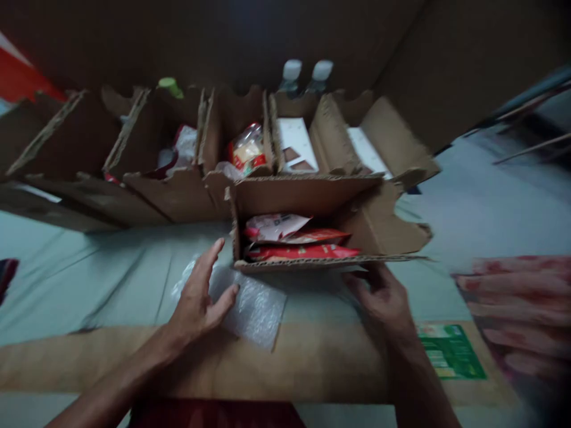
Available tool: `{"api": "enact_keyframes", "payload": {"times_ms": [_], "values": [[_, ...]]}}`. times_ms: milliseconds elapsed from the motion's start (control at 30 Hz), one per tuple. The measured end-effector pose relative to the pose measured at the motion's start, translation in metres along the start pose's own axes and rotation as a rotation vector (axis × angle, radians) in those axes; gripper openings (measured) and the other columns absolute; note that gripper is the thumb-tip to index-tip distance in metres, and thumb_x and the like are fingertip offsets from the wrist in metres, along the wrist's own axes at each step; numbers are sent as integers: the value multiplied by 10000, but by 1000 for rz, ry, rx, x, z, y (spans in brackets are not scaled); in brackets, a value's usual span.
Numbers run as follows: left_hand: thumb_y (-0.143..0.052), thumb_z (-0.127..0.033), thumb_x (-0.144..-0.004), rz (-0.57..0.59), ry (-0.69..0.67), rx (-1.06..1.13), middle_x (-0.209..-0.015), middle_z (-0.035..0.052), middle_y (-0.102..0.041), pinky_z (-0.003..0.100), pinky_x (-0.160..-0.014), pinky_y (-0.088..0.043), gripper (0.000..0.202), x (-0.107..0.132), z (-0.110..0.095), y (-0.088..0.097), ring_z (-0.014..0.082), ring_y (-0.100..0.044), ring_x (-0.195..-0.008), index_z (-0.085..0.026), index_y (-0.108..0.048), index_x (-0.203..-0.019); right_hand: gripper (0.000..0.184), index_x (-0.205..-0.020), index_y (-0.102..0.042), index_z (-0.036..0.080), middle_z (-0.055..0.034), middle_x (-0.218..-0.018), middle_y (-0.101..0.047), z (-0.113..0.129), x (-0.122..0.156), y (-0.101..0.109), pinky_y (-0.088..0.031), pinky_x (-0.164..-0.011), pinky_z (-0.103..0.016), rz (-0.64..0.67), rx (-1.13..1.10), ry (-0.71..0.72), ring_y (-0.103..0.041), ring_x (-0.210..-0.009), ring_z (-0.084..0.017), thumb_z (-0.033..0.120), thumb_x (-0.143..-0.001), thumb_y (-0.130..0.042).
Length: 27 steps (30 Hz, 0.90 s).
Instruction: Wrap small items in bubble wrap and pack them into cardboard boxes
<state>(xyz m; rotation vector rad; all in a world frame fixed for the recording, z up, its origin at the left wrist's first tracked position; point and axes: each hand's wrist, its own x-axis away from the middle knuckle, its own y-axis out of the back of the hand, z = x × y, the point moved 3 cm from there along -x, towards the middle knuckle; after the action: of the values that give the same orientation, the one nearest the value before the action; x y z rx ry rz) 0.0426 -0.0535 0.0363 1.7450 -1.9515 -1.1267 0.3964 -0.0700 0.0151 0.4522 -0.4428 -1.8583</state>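
An open cardboard box (303, 264) stands in front of a row of bins, with several red and white packets (307, 251) lying inside it. My left hand (203, 297) is open beside the box's front left corner, thumb and fingers apart, holding nothing. Under it lies a clear bubble-wrap pouch (259, 306). My right hand (386, 300) is at the front right of the box, its fingers reaching up under the front edge. The fingertips are hidden there, so whether they grip the box cannot be made out. A pale sliver shows by that thumb.
Behind is a row of cardboard bins (151, 193) holding a red-and-clear snack packet (247, 148) and white boxes (297, 142). Two white-capped bottles (292, 70) and a green cap (169, 86) show beyond. A green printed patch (452, 351) is at right, near pinkish patterned cloth (521, 303).
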Motion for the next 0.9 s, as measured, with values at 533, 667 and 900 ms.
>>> {"api": "enact_keyframes", "payload": {"times_ms": [533,667,900], "values": [[-629,-196,-814,244,240,-444,-966,107,-685,423,-868,-504,118,24,55,28,306,-633,-963,-198,-695,-911,235,-965,-734,196,-94,-890,-770,59,67,-115,-527,-795,-432,260,504,498,-683,-834,-287,326,-975,-538],[-627,-145,-803,254,242,-387,-911,49,-705,372,-820,-506,171,37,55,49,255,-663,-878,-222,-665,-951,168,-840,-641,222,-49,-847,-731,78,101,-109,-530,-751,-345,340,304,406,-690,-810,-227,276,-964,-543],[-644,-142,-855,323,53,-481,-1140,118,-717,478,-980,-481,593,-16,56,72,328,-652,-1109,-167,-501,-1430,423,-1386,-589,200,-18,-885,-734,99,157,-145,-537,-601,-232,528,31,142,-671,-635,-133,307,-978,-551]]}}
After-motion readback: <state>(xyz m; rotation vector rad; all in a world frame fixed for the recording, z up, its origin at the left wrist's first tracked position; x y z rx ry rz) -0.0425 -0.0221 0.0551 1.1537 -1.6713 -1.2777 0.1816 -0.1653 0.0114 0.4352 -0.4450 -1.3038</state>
